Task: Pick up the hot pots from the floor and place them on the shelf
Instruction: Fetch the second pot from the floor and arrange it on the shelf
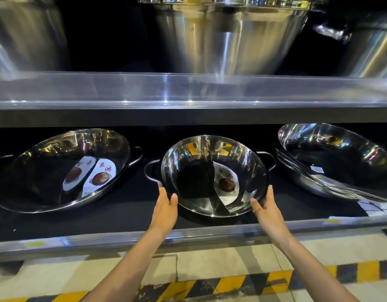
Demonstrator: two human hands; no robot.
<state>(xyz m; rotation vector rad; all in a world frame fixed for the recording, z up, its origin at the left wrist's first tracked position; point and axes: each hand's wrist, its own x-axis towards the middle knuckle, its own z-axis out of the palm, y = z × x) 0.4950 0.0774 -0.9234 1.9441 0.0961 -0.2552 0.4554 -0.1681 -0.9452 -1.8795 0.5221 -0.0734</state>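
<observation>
Stainless steel is almost everywhere in this view. On the lower shelf (122, 225), which is covered with a black mat, I count three groups of shallow pots. At the left lies one wide pot (61, 171) with a paper label inside. In the middle is the divided hot pot (214, 175), the one that both hands hold. At the right is a stack of pans (332, 164); several rims show one under another, but I cannot tell the exact number. On the upper shelf (188, 92) stand three tall steel stockpots (227, 38), and only their lower parts are visible.

The divided hot pot is round and has two loop handles, one at its left and one at its right, so the line through the handles runs left to right, parallel to the shelf edge. The pot is tilted: its far rim is raised and its open side faces toward the person. A curved partition runs from the far rim to the near rim, and a label lies in the right half. Its near rim is low above the black mat; I cannot tell if it touches.

The left hand (165, 205) grasps the rim at the near left, thumb on the inside and fingers behind the rim. The right hand (265, 205) grasps the rim at the near right in the same way. Both hands are half closed around the edge. Below the shelf, the floor (210, 262) shows pale tiles and a yellow and black striped band.
</observation>
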